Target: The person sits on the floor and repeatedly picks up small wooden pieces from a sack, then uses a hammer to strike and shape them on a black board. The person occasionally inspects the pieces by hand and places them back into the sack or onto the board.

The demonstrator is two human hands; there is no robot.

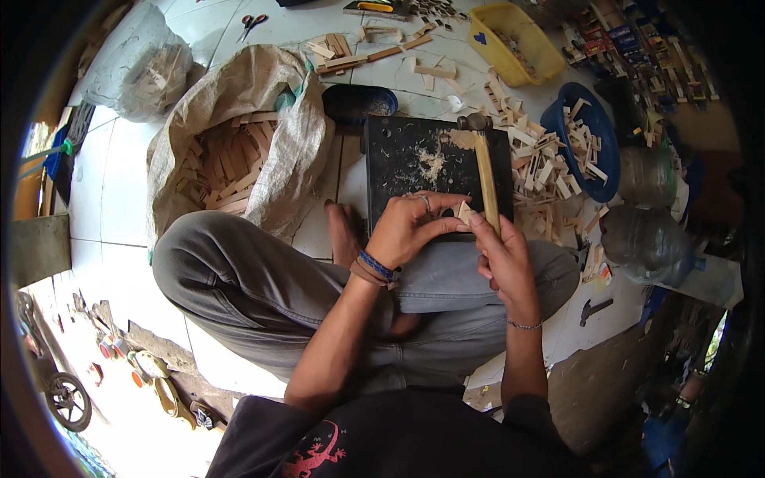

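Note:
Both my hands meet over the near edge of a black block-like work surface (390,171). My left hand (410,227) is closed, pinching a small pale wooden piece (464,212) with a pointed end. The thumb and forefinger of my right hand (506,259) close on the same piece from the right; its other fingers are curled. A hammer (484,163) lies across the right side of the black surface, head at the far end. Its wooden handle runs down to my right hand; I cannot tell whether they touch. Wood shavings (432,166) are heaped on the surface.
A woven sack (299,171) full of wooden strips stands left. Loose wooden pieces (546,171) are piled at right, beside a blue basin (610,159). Farther off are a yellow tub (498,48), a dark blue tray (360,102) and scissors (253,26). Another hammer (595,311) lies right.

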